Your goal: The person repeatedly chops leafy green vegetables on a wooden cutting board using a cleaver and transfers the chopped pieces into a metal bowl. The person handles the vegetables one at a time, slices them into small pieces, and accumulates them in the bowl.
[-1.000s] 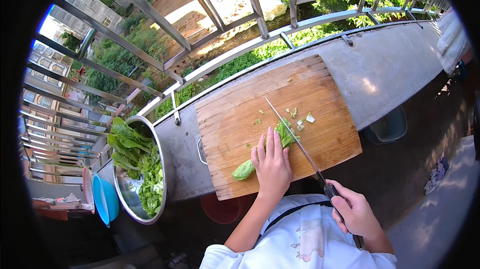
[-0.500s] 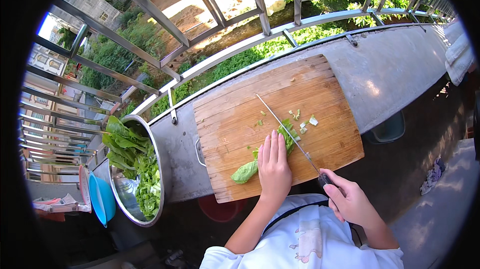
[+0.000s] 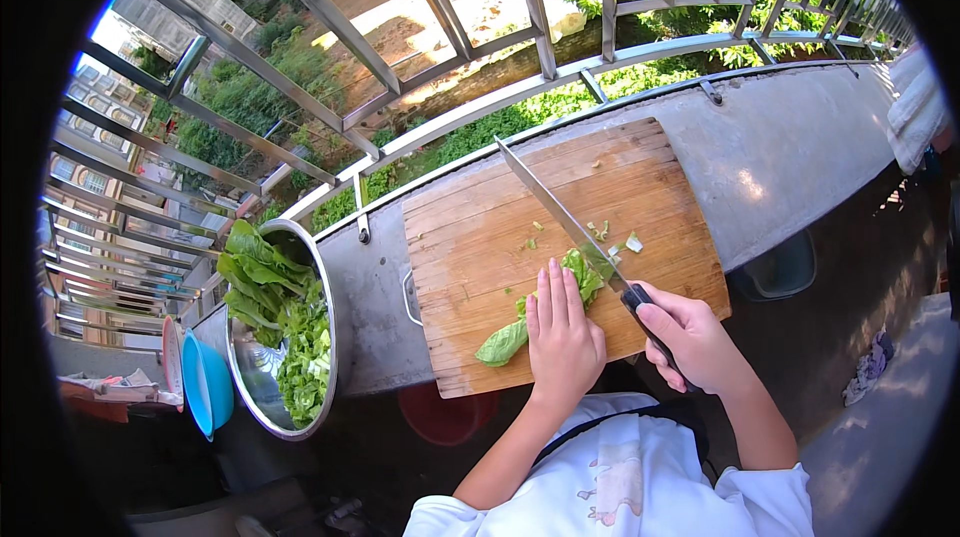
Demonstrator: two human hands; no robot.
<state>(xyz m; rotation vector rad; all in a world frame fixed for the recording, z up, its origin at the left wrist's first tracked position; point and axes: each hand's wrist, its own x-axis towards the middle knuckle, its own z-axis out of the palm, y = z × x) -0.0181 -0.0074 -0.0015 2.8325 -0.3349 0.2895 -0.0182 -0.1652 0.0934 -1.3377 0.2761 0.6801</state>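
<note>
A wooden cutting board lies at an angle on the grey ledge in front of me. My left hand rests flat over a bunch of leafy greens, its fingers stretched out and close together. Leaf shows on both sides of the fingers; what lies under the palm is hidden. My right hand is closed round the black handle of a kitchen knife. The tilted blade points away to the far left, over the right end of the greens. Small chopped bits are scattered on the board beyond them.
At the left stands a metal bowl with whole leaves and chopped greens. Beside it are blue basins. A metal railing runs along the far edge of the concrete ledge. A red basin sits below the board.
The knife has risen off the greens, its blade turning so that more of its flat side shows. My left hand stays on the greens. The whole view has shifted slightly.
</note>
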